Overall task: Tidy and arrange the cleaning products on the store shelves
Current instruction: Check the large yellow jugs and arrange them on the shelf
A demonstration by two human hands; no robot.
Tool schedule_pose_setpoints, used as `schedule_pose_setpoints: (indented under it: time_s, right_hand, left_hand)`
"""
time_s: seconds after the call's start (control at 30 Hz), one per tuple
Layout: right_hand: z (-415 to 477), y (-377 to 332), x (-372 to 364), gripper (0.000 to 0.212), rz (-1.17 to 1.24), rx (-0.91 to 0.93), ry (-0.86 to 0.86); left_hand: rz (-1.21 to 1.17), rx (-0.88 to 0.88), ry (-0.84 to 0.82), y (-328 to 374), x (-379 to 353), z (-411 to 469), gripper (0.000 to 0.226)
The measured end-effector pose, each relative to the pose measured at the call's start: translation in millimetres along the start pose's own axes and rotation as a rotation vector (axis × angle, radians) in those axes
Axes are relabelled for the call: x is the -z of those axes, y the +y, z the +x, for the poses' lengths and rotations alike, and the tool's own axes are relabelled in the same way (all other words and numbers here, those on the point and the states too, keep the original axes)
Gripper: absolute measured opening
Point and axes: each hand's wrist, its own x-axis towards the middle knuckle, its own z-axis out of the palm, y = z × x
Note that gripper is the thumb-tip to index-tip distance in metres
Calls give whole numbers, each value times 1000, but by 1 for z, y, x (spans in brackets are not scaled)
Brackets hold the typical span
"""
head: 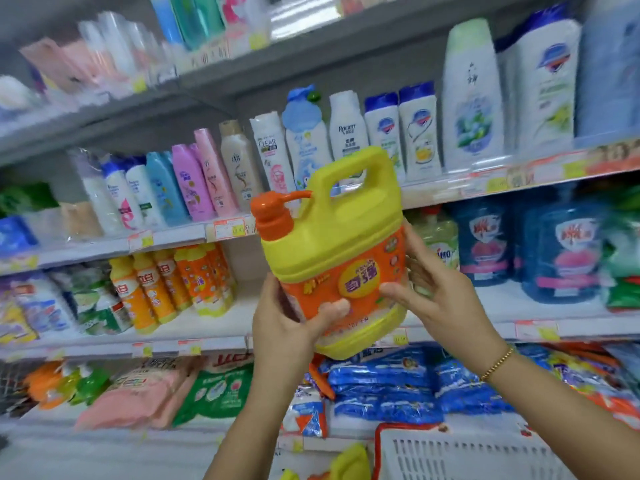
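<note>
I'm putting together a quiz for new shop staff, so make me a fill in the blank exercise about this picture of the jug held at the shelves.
The left hand and right hand hold a yellow jug with a pump cap coloured ____.
A gold bracelet sits on the ____ wrist.
The white bottle marked CLEAR stands on the shelf ____ the row of orange bottles.
At bottom right is a white slatted ____ with a red rim.
Missing words: orange; right; above; basket.

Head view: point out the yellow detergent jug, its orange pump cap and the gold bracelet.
yellow detergent jug (pixel 339 223), head view, shoulder under the handle.
orange pump cap (pixel 273 218), head view, collar below the nozzle.
gold bracelet (pixel 497 364), head view, chain at the wrist.
</note>
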Motion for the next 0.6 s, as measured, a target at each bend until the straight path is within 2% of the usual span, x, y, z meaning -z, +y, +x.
schedule_pose_setpoints:
  time_s: [0.1, 0.23, 0.33, 0.5, 0.6]
  right_hand:
    - [-13, 3, 20, 93, -353, 95, -55]
    - [-45, 35, 24, 100, -844, 376, -124]
    - [-48, 51, 28, 96, -931, 479, -34]
    - [-30, 55, 30, 59, -976, 764, 150]
    - [-20, 52, 29, 54, -958, 813, 188]
  left_hand:
    - [-151, 116, -5, 3, -21, 2, 57]
    - [-292, 262, 5, 1, -41, 6, 69]
    - [-397, 368, 14, -5, -51, 6, 68]
    - [-548, 519, -109, -19, -57, 7, 74]
    - [-602, 515, -138, -23, -53, 14, 93]
